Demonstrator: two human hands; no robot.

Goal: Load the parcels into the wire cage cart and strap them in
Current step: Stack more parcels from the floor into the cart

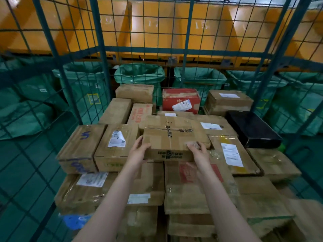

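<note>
Inside the wire cage cart (pixel 157 50), atop the stacked parcels (pixel 115 147), our left hand (pixel 139 151) and right hand (pixel 198 151) each grasp a near corner of a flat parcel (pixel 172 140), probably so that it sits level.

A: What could you read?
B: I logged three entries. On the yellow wall (pixel 173 39): white numerals "17" and "15". On the carton (pixel 162 142), top face: letters like "CNJ", plus Chinese print I couldn't make out. The shipping labels (pixel 116 139) were too small.
</note>
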